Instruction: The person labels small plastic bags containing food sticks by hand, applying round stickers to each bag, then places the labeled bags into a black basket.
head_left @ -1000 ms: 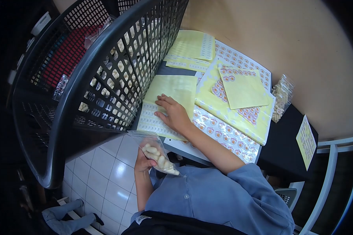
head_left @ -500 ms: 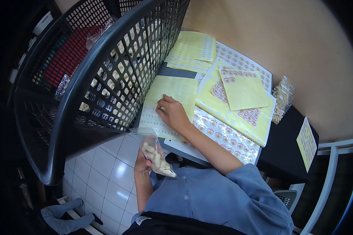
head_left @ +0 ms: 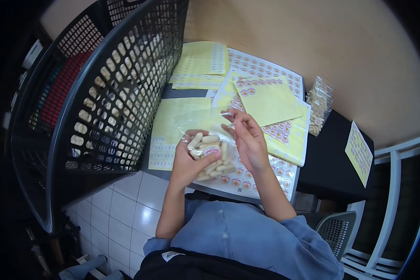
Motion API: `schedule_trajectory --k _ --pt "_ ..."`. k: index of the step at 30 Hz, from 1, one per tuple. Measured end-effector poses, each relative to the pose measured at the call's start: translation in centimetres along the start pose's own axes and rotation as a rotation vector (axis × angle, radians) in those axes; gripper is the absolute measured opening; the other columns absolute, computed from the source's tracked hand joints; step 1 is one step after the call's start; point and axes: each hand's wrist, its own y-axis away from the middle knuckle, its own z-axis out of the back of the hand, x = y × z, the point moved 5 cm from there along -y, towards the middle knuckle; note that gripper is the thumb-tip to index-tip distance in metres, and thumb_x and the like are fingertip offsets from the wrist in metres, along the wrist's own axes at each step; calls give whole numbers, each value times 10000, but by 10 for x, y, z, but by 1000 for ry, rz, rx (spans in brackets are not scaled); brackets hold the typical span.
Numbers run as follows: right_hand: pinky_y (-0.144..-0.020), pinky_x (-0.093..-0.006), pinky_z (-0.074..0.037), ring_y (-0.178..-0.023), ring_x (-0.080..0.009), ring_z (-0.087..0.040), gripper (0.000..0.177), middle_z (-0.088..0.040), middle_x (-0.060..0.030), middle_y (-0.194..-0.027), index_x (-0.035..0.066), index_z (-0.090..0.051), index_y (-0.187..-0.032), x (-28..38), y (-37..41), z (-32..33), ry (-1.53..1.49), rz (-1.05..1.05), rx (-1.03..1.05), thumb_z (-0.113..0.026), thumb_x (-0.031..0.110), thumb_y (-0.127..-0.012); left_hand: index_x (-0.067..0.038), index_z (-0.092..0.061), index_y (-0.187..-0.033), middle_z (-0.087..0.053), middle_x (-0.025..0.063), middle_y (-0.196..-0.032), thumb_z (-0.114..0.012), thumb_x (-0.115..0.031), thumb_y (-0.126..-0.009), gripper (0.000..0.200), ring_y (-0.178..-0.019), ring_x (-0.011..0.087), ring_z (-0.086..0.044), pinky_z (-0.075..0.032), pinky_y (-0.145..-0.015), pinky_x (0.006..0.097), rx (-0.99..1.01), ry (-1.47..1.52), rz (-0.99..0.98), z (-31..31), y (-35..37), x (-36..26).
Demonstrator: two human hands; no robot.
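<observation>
A clear plastic bag (head_left: 205, 151) of pale, finger-shaped pieces hangs over the sticker sheets, with a small round pink label on its front. My left hand (head_left: 189, 158) is wrapped round the bag's left side, thumb across its front. At the bag's upper right edge, my right hand (head_left: 248, 140) has its fingers bent together; a small pale bit shows by the fingertips, too small to make out. Beneath the bag lie a yellow sheet with small printed labels (head_left: 162, 151) and a white sheet of round orange stickers (head_left: 275, 172).
A large black slatted basket (head_left: 86, 77) with more bags stands at the left. Yellow sheets (head_left: 266, 100) lie stacked on the table. Another filled bag (head_left: 318, 105) leans by the wall, near a black surface (head_left: 329, 158) and a hanging sticker sheet (head_left: 359, 154). A person's legs (head_left: 86, 269) show lower left.
My left hand has raised the bag from beside the table to over the sheets. My right hand has left the yellow label sheet and moved right, to the bag's upper edge. The view has shifted.
</observation>
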Motion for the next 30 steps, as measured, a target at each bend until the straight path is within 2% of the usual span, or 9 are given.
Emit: schedule_trajectory --k 3,7,9,10,14,16,20,25,30 --pt "-905 -348 -350 -1091 -249 -427 109 -424 -103 -1173 64 -484 -916 20 8 12 75 108 -46 -453 147 -853 -17 -441 -977 -534 70 -886 -713 -49 -622 448 -827 112 -539 -468 -697 236 31 -77 -38 -18 -11 0" --pt "-864 -335 -378 -1055 -238 -461 159 -413 -115 -1164 44 -487 -963 21 7 20 -22 -22 -46 -512 84 -811 -15 -431 -986 -517 69 -912 -721 -49 -613 473 -839 112 -529 -464 -711 235 62 -65 -31 -35 -19 2" --pt "-813 -314 -434 -1006 -235 -494 308 -419 -132 -1135 36 -438 -1037 22 7 20 40 5 -60 -559 13 -755 -17 -424 -1005 -501 79 -952 -722 -44 -609 496 -871 116 -519 -460 -725 236 169 -85 -103 -44 -21 -2" --pt "-779 -291 -464 -977 -224 -510 493 -414 -137 -1112 34 -374 -1140 25 6 20 59 14 -78 -582 -49 -700 -17 -414 -1025 -486 83 -982 -712 -36 -618 505 -895 120 -511 -456 -738 236 227 -51 -80 -48 -21 -4" --pt "-776 -291 -467 -972 -217 -511 586 -393 -136 -1132 43 -332 -1206 34 3 24 53 49 -76 -587 -57 -688 -19 -397 -1051 -483 79 -996 -689 -23 -638 506 -899 126 -512 -452 -747 236 269 56 -55 -55 -24 -4" --pt "-772 -292 -473 -972 -212 -511 666 -372 -142 -1154 50 -276 -1253 40 2 22 74 141 20 -582 -78 -676 -19 -380 -1074 -484 82 -1009 -662 -6 -659 501 -913 129 -510 -450 -754 236 282 86 -62 -56 -27 -2" --pt "-777 -295 -472 -973 -209 -510 680 -354 -139 -1169 42 -266 -1255 46 2 22 66 132 1 -580 -91 -666 -27 -372 -1088 -487 85 -1021 -645 1 -673 497 -927 128 -507 -450 -755 238 278 105 -42 -61 -29 -5" --pt "-776 -286 -467 -961 -199 -512 705 -340 -132 -1184 26 -233 -1266 47 7 29 227 192 -110 -555 -103 -652 -30 -375 -1077 -506 85 -998 -608 29 -682 462 -915 130 -521 -459 -739 247 266 28 -69 -69 -30 -2" --pt "-754 -286 -475 -928 -204 -524 788 -316 -149 -1194 40 -178 -1289 57 9 24 425 300 -77 -588 -85 -628 -21 -362 -1073 -499 97 -999 -591 30 -687 451 -902 126 -525 -465 -719 241 267 11 -41 -79 -24 -11"
